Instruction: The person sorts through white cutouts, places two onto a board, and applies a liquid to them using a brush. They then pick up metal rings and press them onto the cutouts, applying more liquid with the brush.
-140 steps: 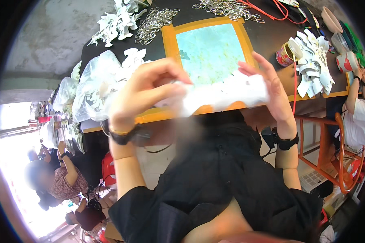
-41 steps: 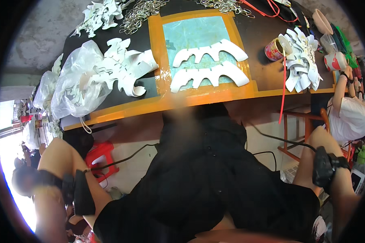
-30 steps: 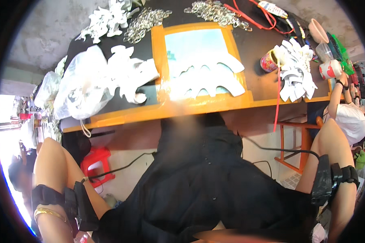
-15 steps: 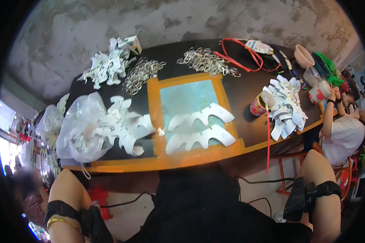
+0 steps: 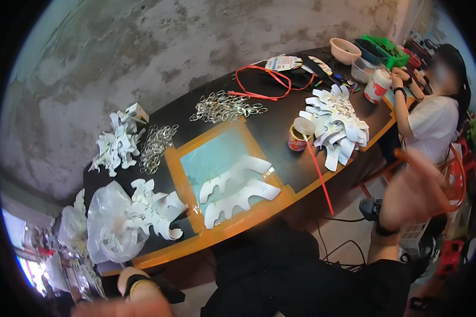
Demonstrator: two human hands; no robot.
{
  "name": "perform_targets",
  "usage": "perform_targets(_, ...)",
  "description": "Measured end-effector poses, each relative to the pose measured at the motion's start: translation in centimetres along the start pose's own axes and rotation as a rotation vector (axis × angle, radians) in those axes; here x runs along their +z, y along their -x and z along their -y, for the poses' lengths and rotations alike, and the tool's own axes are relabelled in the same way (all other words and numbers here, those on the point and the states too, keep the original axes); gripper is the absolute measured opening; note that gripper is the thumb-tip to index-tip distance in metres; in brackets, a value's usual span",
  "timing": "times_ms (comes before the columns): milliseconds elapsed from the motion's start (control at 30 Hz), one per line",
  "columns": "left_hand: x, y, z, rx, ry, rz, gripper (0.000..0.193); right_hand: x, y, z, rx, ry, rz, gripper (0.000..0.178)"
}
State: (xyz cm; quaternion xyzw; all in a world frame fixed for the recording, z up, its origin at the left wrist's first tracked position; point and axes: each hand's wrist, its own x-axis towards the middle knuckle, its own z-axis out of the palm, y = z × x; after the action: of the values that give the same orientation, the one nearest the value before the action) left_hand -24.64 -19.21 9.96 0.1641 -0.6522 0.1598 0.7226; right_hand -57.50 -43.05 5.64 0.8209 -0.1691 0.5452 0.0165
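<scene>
On the mat (image 5: 217, 150) lie two white strips (image 5: 239, 198); whether your blurred left hand (image 5: 126, 309) and right hand (image 5: 412, 191) are open, I cannot tell.

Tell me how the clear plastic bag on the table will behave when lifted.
The clear plastic bag will probably slump, since its thin film is crumpled. White cut pieces crowd its right side and could be dragged along.

I had room to pass between the white cut pieces (image 5: 239, 198) and the tin (image 5: 296, 142); a red strip (image 5: 319, 177) dangled across my right-hand approach, and a plastic bag (image 5: 107, 222) crowded my left.
</scene>
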Motion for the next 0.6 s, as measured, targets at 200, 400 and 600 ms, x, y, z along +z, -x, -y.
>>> perform_targets(200, 5.3, 8.7, 14.2, -1.060, -0.102, 0.708, 0.054, 7.5, 11.6, -8.5, 0.582, -0.091, 0.393, 0.047)
perform_targets(400, 15.3, 17.2, 26.5, -0.436, -0.287, 1.123, 0.077, 11.4, 15.1, -6.6, 0.383, -0.125, 0.361, 0.059)
perform_targets(600, 18.3, 22.0, 31.1, -0.516, -0.089, 1.122, 0.075, 11.6, 12.8, -7.0, 0.270, -0.080, 0.226, 0.026)
